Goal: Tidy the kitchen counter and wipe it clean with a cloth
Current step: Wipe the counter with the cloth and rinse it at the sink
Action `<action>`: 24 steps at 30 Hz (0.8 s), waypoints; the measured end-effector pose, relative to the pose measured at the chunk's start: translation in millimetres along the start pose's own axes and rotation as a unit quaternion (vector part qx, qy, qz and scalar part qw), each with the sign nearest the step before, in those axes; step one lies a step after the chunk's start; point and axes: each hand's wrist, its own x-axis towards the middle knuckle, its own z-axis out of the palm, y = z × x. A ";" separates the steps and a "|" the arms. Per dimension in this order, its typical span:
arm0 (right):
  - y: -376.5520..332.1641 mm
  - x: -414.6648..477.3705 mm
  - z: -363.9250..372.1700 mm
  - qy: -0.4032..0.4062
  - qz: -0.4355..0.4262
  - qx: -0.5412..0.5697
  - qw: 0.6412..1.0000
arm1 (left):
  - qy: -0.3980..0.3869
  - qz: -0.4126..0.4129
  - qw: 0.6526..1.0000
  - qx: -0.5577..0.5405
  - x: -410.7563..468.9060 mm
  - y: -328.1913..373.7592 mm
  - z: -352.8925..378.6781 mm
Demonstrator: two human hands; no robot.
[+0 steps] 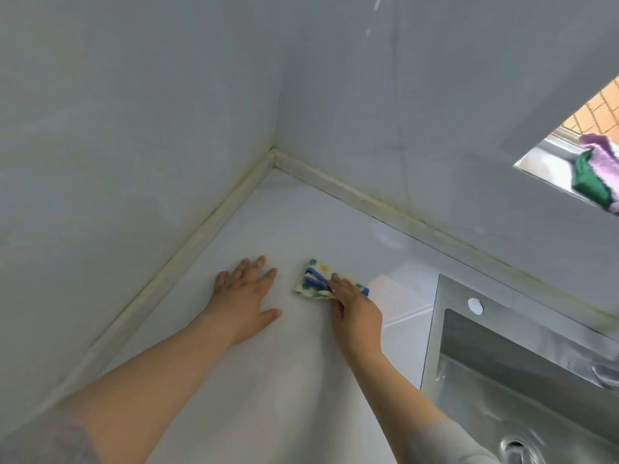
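Note:
A small folded cloth (316,277), white with green and yellow dots and blue stripes, lies on the white counter (278,380) near the corner of the walls. My right hand (356,309) presses flat on the cloth's near right part, fingers straight. To the left of the cloth, my left hand (243,296) rests flat on the bare counter with its fingers spread, a short gap away from the cloth.
A steel sink (522,373) is set into the counter at the right. Yellowed sealing strips (187,259) run along both grey walls. A window ledge (549,162) at the upper right holds green and purple cloths (596,169).

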 end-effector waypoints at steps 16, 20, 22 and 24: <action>-114.1 -272.6 25.7 0.001 0.083 -0.003 0.997 | -0.044 0.042 0.998 -0.024 -223.6 -75.8 82.4; -130.0 -291.3 16.4 -0.092 0.112 0.022 0.989 | -0.062 0.048 0.997 -0.003 -241.1 -83.3 93.5; -135.1 -287.3 3.7 -0.121 0.130 0.072 0.981 | -0.064 0.052 0.997 0.000 -242.6 -83.8 92.0; -135.4 -278.7 -12.2 -0.115 0.161 0.132 0.971 | -0.062 0.058 0.996 -0.006 -242.9 -80.3 86.8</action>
